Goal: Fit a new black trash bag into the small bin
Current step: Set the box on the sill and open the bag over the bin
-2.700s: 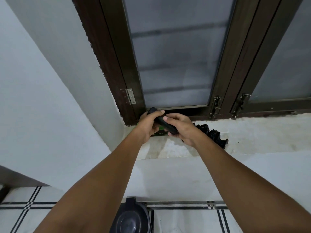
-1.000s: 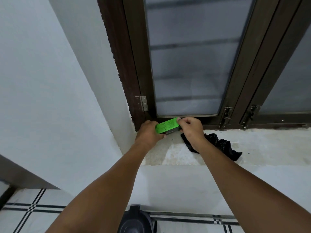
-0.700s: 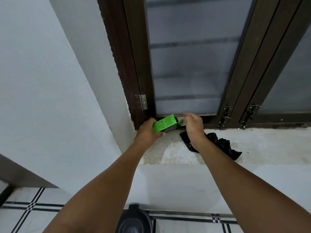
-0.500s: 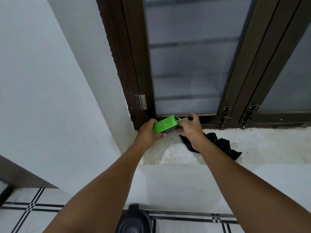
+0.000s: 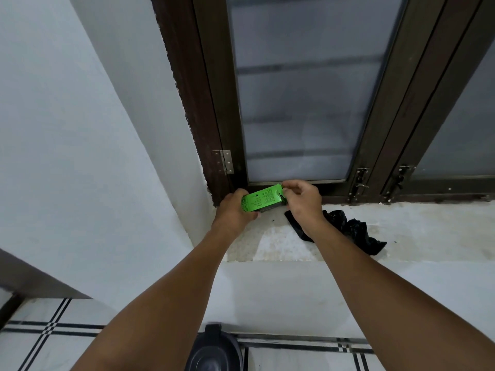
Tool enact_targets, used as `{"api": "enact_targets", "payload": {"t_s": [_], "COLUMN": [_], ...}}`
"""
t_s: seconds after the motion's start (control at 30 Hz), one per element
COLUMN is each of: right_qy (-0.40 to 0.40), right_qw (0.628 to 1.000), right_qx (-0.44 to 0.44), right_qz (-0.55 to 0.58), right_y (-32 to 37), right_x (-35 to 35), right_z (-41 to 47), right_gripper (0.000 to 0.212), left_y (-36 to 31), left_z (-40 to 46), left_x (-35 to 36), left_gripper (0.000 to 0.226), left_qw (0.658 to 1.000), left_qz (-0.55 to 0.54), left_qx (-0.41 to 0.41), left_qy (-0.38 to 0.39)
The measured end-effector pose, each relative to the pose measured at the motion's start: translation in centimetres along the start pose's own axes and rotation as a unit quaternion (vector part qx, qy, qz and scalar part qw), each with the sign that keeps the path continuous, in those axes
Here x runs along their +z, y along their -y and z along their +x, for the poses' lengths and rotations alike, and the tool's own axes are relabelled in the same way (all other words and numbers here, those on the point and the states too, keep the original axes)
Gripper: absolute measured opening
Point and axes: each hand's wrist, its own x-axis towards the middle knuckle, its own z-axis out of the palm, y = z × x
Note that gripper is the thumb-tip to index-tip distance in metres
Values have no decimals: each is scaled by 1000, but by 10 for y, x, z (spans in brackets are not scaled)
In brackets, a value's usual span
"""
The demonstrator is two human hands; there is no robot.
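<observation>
A bright green box [image 5: 261, 200] of trash bags is held over the left end of the windowsill [image 5: 415, 228]. My left hand [image 5: 232, 213] grips its left end from below. My right hand [image 5: 301, 201] pinches the flap at its right end. A loose black trash bag [image 5: 351, 231] lies crumpled on the sill just right of my right wrist. The small black bin [image 5: 214, 353], lid closed, stands on the floor below between my forearms, cut off by the bottom edge.
A dark wooden window frame [image 5: 211, 103] with frosted panes rises behind the sill, with latches [image 5: 360, 183] at its base. A white wall [image 5: 67, 156] closes in on the left. Below is white tiled floor [image 5: 40, 341] with black stripes.
The black roll I held earlier is out of sight and the green box is in my hands. Over the last second my right hand left the box end, then returned to pinch the flap.
</observation>
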Motion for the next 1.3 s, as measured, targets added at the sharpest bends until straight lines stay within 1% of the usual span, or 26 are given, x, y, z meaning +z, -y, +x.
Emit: {"api": "enact_targets", "payload": {"t_s": [0.17,0.4,0.47,0.6,0.63,0.67,0.73,0.8,0.9,1.03,1.1,1.2,1.3], "right_qy": [-8,-6,-4,10,13,18,22,27,31,33,28,20,15], "right_qw": [1000,1000,1000,1000,1000,1000,999,998,996,995,993,991,988], "right_qx": [0,-20,-16,5,6,12,27,31,36,31,26,40,48], "right_qz": [-6,-23,-26,-9,-7,-4,-10,-37,-80,-93,-111,-130,-144], "right_y": [-2,0,-2,-6,-7,-6,-6,-10,-17,-24,-25,-31,-41], "right_x": [1,4,4,6,6,6,6,7,12,17,19,21,21], "right_z": [2,0,1,1,1,0,-1,-2,-4,-13,-16,-19,-22], "right_gripper": [16,7,14,47,48,43,26,16,19,19,19,19,19], "left_y": [0,-1,-2,-1,-1,-1,-1,-1,-2,2,5,10,14], "left_z": [0,0,-1,0,0,0,-1,-2,-1,0,0,-2,-6], "left_x": [-2,-4,-4,-7,-6,-7,-7,-7,-6,-2,3,14,21], "left_gripper": [57,56,55,54,55,56,60,67,75,75,77,79,71], "left_qw": [1000,1000,1000,1000,1000,1000,1000,999,998,992,992,995,994], "left_qz": [-3,-5,-10,-4,-2,-1,10,34,69,122,119,97,104], "left_qx": [-2,0,0,-4,-4,-4,-1,-1,-11,-27,-29,-36,-33], "left_qy": [-6,-9,-8,-8,-10,-12,-12,-5,9,2,4,10,13]}}
